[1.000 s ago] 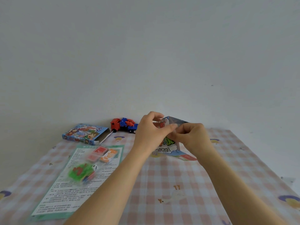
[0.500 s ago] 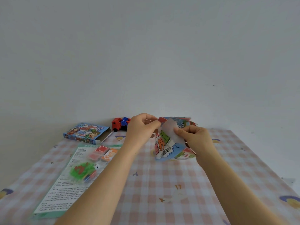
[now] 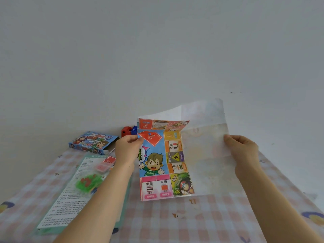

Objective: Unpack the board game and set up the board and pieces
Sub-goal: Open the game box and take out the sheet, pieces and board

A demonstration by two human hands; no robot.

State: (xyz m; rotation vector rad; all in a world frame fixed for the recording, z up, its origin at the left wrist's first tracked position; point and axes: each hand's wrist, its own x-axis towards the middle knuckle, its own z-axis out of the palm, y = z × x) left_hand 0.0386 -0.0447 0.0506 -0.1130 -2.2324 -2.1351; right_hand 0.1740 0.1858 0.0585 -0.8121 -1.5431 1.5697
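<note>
I have the left hand point(image 3: 128, 151) and right hand point(image 3: 243, 149) each pinching a side of the part-folded board point(image 3: 157, 163) above the tablecloth point(image 3: 192, 223).

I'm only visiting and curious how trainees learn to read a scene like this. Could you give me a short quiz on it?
1. True or false: the left hand and the right hand each grip an edge of the paper board.
2. Where does the bag of green pieces lie? A on the instruction sheet; B on the paper board; C in the right hand.
3. Which face of the paper board shows beside the right hand: printed or blank?
Key: 1 true; 2 A; 3 blank.
</note>
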